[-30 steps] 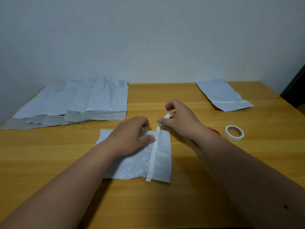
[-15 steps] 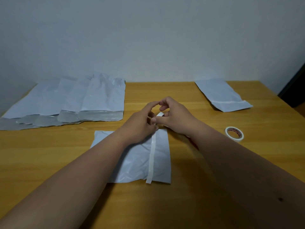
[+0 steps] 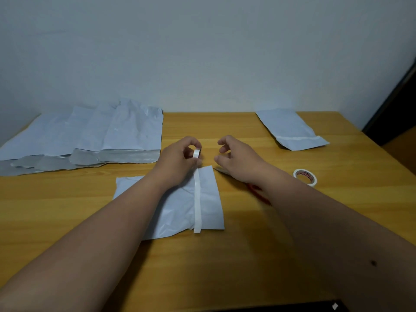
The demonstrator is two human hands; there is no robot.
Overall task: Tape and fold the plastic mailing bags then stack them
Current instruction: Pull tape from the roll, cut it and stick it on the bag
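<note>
Folded bag (image 3: 180,206) is lying mid-table under your left forearm.
Your left hand (image 3: 177,159) is pinching the tape strip's (image 3: 197,199) far end; right hand (image 3: 238,157) is hovering loosely curled, holding nothing. Be wrapping that end over the edge.

red object (image 3: 258,192): mostly hidden by right forearm | unidentifiable

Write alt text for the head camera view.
A left hand pinches the far end of a white tape strip lying along a folded plastic mailing bag on a wooden table; the right hand hovers open beside it.
</note>
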